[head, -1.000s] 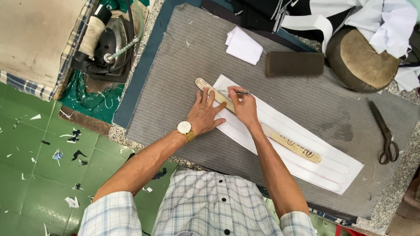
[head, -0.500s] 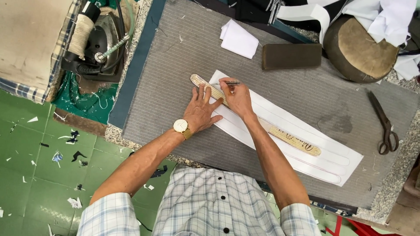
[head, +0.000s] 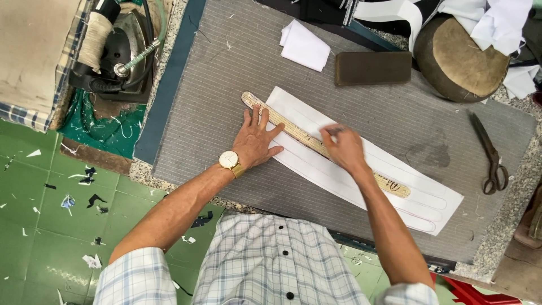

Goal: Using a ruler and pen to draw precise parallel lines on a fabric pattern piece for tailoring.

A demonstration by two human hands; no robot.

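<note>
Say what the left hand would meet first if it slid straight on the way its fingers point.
The left hand lies flat with fingers on the wooden ruler and white fabric strip. Going straight on, it would likely cross bare grey cloth and first reach the folded white piece, though the line is approximate.

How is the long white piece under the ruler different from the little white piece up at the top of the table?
The long white strip lies flat and spread out; the small white piece is folded into a squarish wad. The strip has lines drawn along it; the small piece looks plain. The wooden ruler lies on the strip; nothing lies on the small piece. Both are white and rest on the grey striped mat.
</note>
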